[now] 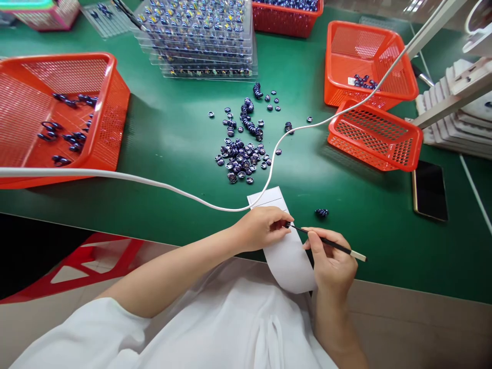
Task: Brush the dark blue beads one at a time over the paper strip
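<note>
My left hand (263,228) pinches a small dark shiny piece (287,224) between thumb and fingertips. A thin black brush (333,244) with a pale end is gripped in my right hand (332,256), its tip reaching the piece. Whether bristles touch it is too small to tell. Beneath both hands lies a white paper strip (290,264), hanging over the table's front edge. Just beyond my right hand sits a little cluster of dark pieces (322,212). A heap of dark, shiny round pieces (242,156) is farther off, with a curved row of them (249,120) behind.
A white cable (184,193) runs across the green table (169,143). Red baskets stand at the left (111,118) and right (334,61), with a smaller basket (413,148) nearby. Clear stacked trays (207,72) are at the back. A phone (429,190) lies at right.
</note>
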A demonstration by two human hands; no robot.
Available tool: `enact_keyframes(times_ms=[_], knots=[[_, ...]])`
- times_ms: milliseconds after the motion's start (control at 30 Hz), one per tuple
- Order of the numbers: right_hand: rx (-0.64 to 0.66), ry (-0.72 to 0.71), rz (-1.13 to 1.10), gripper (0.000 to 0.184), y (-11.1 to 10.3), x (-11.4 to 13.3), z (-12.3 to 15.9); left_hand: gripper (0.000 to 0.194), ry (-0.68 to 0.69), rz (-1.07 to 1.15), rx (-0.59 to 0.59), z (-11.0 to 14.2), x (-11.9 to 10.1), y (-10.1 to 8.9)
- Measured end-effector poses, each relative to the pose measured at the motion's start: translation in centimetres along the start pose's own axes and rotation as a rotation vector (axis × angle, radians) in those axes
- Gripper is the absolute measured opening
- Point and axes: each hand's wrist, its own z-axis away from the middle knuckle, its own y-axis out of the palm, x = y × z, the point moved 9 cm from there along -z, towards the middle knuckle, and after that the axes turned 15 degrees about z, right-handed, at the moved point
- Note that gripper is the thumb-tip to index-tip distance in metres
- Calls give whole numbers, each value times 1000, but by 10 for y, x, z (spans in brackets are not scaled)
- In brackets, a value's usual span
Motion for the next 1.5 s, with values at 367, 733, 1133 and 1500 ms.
enact_keyframes(times_ms=[367, 733, 1133, 1500], knots=[[-18, 61, -50, 17, -1, -5, -1, 20, -6, 2, 28, 1, 3, 3], [-288, 80, -288, 16, -24, -11, 1, 35, -97, -538, -367, 3, 3, -79], [-561, 202, -426, 18, -44, -29, 0, 37, 238, -527, 113, -42, -29, 42], [-480, 213, -558, 17, -36, -36, -1, 23, 107, -503, 130, -61, -12, 46]])
